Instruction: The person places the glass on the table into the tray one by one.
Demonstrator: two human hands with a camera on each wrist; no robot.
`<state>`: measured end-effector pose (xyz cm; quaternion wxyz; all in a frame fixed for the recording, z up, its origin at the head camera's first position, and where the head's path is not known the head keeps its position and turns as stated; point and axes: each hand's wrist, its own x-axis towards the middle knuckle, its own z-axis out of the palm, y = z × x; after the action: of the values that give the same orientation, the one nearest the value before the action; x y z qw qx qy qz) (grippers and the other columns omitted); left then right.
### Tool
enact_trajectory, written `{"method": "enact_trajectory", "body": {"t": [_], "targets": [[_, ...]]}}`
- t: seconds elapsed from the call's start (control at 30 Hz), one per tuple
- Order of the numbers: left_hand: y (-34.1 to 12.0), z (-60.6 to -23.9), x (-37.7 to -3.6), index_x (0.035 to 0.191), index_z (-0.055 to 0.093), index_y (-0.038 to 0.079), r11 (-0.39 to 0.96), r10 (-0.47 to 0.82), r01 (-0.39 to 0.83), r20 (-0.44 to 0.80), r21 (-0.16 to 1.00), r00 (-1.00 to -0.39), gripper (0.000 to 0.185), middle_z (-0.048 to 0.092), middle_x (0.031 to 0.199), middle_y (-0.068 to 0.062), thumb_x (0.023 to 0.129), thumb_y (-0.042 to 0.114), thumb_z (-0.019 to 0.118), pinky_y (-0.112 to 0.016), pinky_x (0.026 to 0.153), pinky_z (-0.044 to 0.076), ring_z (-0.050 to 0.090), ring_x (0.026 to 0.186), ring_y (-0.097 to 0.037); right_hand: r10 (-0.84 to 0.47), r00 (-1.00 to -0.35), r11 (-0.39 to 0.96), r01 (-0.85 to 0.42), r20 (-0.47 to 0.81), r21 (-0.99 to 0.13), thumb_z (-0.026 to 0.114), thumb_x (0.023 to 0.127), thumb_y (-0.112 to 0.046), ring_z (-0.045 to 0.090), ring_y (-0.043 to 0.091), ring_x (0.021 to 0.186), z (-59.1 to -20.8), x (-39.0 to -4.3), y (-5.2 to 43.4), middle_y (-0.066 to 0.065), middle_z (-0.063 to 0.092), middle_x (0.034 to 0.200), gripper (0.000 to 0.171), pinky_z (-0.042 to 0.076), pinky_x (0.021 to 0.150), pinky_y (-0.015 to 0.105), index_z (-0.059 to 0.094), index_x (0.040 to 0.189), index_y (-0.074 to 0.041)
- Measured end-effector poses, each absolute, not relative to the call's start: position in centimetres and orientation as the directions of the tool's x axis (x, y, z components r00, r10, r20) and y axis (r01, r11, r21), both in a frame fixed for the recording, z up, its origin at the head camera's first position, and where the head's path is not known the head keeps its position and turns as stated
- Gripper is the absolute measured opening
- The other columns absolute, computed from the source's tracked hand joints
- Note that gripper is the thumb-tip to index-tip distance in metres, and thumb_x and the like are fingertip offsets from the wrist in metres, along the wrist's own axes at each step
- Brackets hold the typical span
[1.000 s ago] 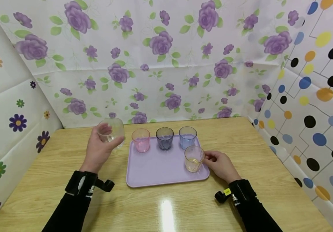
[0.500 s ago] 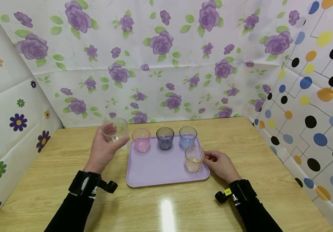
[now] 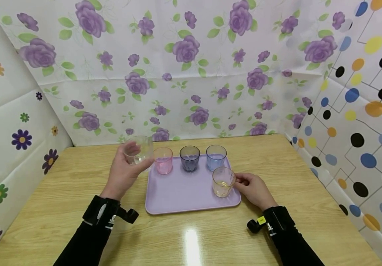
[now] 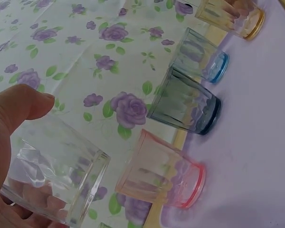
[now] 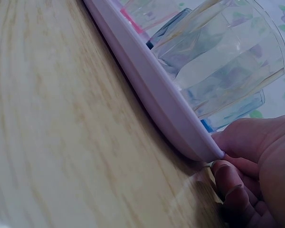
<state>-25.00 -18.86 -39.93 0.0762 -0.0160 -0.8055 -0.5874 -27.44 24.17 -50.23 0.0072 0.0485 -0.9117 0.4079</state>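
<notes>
My left hand [image 3: 124,171] holds a clear glass [image 3: 145,147] in the air, at the left end of a lilac tray [image 3: 184,197]. Thumb and fingers curl round its side; in the left wrist view this clear glass [image 4: 61,161] lies tilted beside the pink glass [image 4: 161,173], with a gap between them. At the tray's right edge, my right hand [image 3: 254,190] pinches the rim, thumb on top and fingers below, as the right wrist view shows with the tray side [image 5: 152,90]. An amber glass [image 3: 223,181] stands on the tray right by those fingertips.
Along the tray's back edge stand the pink glass, a dark grey glass [image 3: 190,159] and a blue glass [image 3: 216,159], all upright. Under the tray is a wooden table [image 3: 164,236]. A floral sheet [image 3: 184,81] hangs behind, with patterned sheets at both sides.
My left hand has moved to the right with the clear glass, which now comes close to the pink glass. The right hand and the tray have stayed in place.
</notes>
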Motion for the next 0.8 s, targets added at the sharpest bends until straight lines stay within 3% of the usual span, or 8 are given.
{"method": "enact_trajectory", "body": {"t": [0.8], "targets": [[-16.6,-39.6,-25.0,0.167,0.033,0.006,0.298,0.008,0.133,0.137,0.945,-0.991,0.093,0.049,0.166,-0.015,0.095,0.031,0.088,-0.053,0.127,0.032,0.044,0.156,-0.033,-0.086,-0.995,0.670,-0.102,0.059,-0.735,0.076,0.104,-0.025,0.064,0.015,0.097,-50.3,-27.5,24.2,0.005,0.076,0.111,0.037,0.052,0.087,0.030,0.076,0.136,-0.006]]}}
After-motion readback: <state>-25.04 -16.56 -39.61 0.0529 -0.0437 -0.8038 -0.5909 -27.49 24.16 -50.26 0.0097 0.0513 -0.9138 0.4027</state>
